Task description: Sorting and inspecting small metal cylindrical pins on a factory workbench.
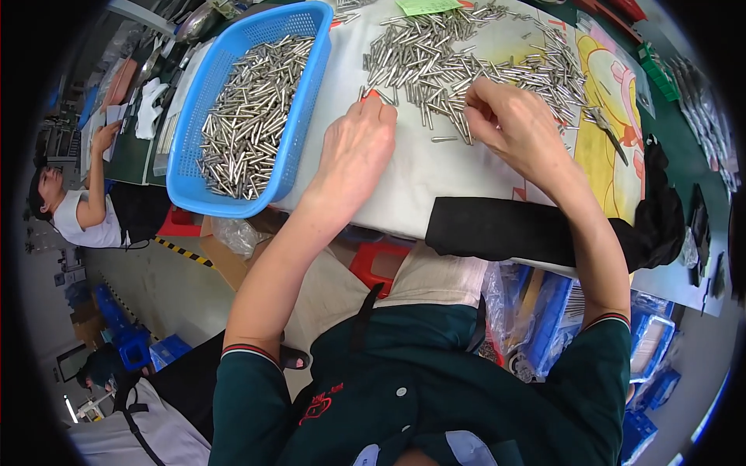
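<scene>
A loose spread of short silvery metal pins lies on the pale printed cloth. My left hand is closed over the cloth between the pins and a blue basket. A pin or two shows by its fingertips, beside a red-orange patch; whether the fingers grip them cannot be made out. At the near edge of the spread, my right hand is bent into a pinch, thumb against fingers. Whatever it holds, if anything, is hidden. Many similar pins fill the perforated basket.
Black fabric lies along the table's near edge, under my right forearm. Pliers with dark handles rest right of the pins. A green paper is at the back. At far left a person sits; another person is lower left.
</scene>
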Motion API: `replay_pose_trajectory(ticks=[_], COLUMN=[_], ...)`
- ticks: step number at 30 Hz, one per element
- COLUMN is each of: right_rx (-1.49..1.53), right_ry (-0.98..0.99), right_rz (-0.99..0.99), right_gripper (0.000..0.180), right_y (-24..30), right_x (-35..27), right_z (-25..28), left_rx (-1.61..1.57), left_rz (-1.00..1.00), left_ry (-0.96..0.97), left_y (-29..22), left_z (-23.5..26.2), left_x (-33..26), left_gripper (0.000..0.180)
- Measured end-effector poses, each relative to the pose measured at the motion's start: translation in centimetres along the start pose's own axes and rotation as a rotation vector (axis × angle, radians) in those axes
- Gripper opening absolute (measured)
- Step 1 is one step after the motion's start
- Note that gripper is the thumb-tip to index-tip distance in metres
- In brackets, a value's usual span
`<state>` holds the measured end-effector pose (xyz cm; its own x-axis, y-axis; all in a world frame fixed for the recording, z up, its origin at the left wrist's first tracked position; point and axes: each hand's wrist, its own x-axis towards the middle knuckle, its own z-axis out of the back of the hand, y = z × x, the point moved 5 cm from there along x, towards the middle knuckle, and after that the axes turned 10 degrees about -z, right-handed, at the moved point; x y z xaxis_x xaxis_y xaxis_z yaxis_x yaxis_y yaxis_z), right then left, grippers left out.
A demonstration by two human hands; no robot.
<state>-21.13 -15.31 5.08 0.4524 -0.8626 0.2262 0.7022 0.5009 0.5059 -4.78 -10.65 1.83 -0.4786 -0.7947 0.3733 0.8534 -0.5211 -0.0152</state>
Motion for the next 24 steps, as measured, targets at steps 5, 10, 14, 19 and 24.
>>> replay_pose_trajectory(ticks=[5, 10, 14, 19, 24], right_rx=[-0.025, -0.214, -0.406, -0.482, -0.542], right_ry=[-0.004, 0.009, 0.086, 0.135, 0.182], right_rz=[-0.036, 0.130, 0.426, 0.602, 0.711], right_gripper=[0.010, 0.008, 0.009, 0.009, 0.002], right_y=[-1.3, -1.0, -0.1, 0.3, 0.8], right_x=[-0.4, -0.7, -0.7, -1.3, -0.9], right_z=[1.6, 0.6, -0.5, -1.3, -1.3], left_rx=[0.019, 0.024, 0.016, 0.040, 0.052], left_rz=[0.015, 0.053, 0.009, 0.049, 0.057], left_ry=[0.045, 0.120, 0.121, 0.166, 0.176], left_y=[-0.2, -0.2, -0.4, -0.7, -0.8], left_z=[0.0, 0.0, 0.4, 0.6, 0.7], left_x=[0.3, 0.5, 0.4, 0.3, 0.4], left_gripper=[0.011, 0.006, 0.008, 0.009, 0.009])
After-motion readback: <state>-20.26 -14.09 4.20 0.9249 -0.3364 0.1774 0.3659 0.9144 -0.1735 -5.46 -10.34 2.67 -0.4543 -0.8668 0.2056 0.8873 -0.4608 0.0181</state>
